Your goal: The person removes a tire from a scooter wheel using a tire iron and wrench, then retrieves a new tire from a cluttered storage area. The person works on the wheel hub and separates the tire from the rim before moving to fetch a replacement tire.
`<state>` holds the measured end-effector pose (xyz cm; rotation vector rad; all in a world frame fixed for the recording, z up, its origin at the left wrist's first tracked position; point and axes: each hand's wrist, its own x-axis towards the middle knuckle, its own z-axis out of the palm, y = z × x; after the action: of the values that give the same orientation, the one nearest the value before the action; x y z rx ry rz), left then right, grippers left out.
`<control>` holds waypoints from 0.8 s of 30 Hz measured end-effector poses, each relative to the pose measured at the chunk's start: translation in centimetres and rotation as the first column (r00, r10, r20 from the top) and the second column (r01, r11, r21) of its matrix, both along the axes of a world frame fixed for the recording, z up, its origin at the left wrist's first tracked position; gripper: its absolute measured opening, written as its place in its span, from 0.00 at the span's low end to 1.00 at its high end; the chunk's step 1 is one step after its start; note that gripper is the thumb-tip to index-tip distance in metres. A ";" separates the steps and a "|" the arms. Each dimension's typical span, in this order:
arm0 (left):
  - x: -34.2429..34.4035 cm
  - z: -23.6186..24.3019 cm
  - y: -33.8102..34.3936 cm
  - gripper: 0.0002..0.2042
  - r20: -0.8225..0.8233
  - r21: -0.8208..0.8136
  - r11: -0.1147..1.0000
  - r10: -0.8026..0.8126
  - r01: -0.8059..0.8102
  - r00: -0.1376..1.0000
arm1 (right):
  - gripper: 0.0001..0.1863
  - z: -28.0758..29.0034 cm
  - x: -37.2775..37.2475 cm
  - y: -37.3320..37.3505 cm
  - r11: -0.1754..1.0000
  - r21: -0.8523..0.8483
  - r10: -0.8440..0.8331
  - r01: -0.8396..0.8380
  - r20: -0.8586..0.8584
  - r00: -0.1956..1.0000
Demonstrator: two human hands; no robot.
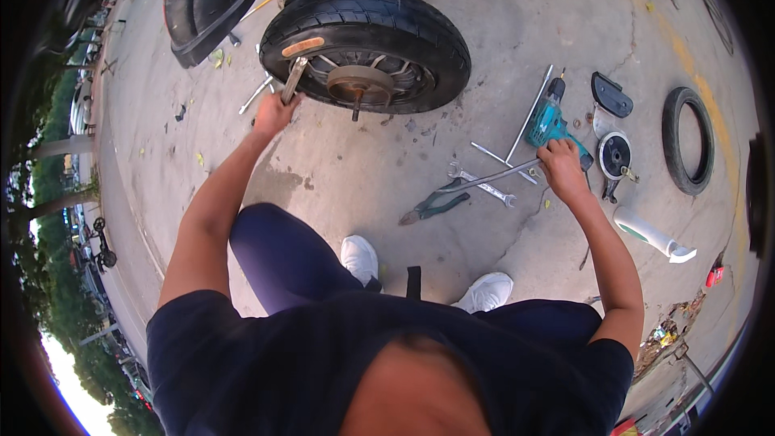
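Wheel (404,77) as reference, tyre fitted, axle end facing the person. Left hand (276,115) is clamped on a flat metal bar (296,79) at the wheel's left side, tip against the sidewall; cannot tell whether it is hooked under the bead. Right hand (563,163), well right of the wheel, is closed round one end of a long metal rod (496,175), near the drill (546,125). Step in hand, judged: levering at the tyre edge, second tool being fetched. Next move probably calls for holding the bar steady while bringing the rod to the wheel's rim
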<state>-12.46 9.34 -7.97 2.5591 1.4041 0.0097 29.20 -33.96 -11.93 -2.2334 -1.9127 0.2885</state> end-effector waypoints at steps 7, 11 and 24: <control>2.7 1.0 -13.2 0.25 0.436 -0.881 0.197 0.691 0.430 0.576 | 0.12 3.9 -4.5 6.9 0.908 -0.031 -0.300 0.419 -0.746 0.595; 3.4 -5.0 -10.6 0.24 0.765 -0.453 0.863 0.247 0.225 0.595 | 0.20 9.4 -6.5 16.1 0.844 0.100 -0.134 0.526 -0.912 0.388; -10.1 -1.8 -1.2 0.15 0.051 0.256 0.911 -0.346 0.323 0.937 | 0.13 10.4 -5.2 22.2 0.853 -0.020 -0.203 0.521 -0.933 0.297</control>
<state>-22.51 8.12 -9.79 2.9260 0.9644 0.2602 24.00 -11.72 -1.49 -1.5962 -0.7112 0.8815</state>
